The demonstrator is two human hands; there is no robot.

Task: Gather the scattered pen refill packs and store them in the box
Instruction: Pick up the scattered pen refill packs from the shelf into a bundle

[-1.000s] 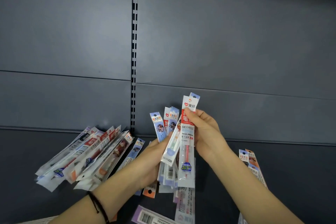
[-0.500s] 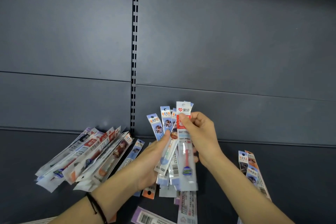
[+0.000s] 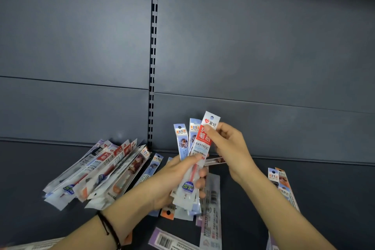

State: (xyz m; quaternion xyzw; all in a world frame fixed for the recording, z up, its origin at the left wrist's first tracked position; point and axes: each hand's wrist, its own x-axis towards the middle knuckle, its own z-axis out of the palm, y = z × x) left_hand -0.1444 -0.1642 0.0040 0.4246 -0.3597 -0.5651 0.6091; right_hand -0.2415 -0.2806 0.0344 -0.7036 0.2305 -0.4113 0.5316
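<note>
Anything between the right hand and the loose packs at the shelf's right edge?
Nothing visible: only bare shelf lies between the right hand and the loose packs. But that hand is occupied, pinching the red pack in the bundle gripped by the left hand.

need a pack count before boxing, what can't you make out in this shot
- Box: nowhere in the head view, so its place is unknown.
- Bundle in the left hand: count unclear; the red pack, pinched by the right hand, covers the ones behind.
- Barcode pack: cut off by the bottom edge.
- Right-side packs: print too small to read.
</note>
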